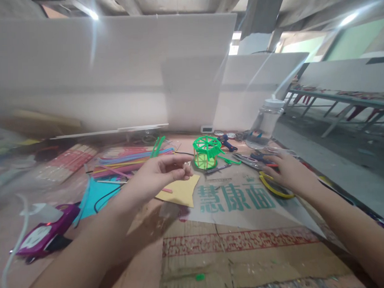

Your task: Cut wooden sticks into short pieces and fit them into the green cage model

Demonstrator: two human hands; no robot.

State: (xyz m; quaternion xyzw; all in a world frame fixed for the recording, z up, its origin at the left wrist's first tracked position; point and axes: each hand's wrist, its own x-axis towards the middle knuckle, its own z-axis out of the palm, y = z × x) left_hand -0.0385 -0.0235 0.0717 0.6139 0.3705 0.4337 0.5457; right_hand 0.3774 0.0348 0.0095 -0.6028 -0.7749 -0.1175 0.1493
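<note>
My left hand (163, 172) hovers over a yellow paper sheet (181, 192), its fingers loosely curved and a gap between thumb and forefinger. I see nothing held in it. Just beyond stands a small round green cage-like craft (207, 152) with orange uprights and a green fringe. On the right, my right hand (285, 170) reaches over a cluster of hand tools, thumb and fingers apart. By its fingertips are a metal-bladed tool (247, 162) and blue handles (258, 157); below the thumb lies a curved yellow handle (273, 188). Whether the fingers touch them, I cannot tell.
Bundles of coloured pipe cleaners (136, 158), blue sheet (94, 195) and a purple device (48, 233) with a cord lie left. A glue gun (228, 142) and clear bottle (265, 122) stand behind. Cardboard (215, 261) covers the front; a white panel (114, 75) rises behind.
</note>
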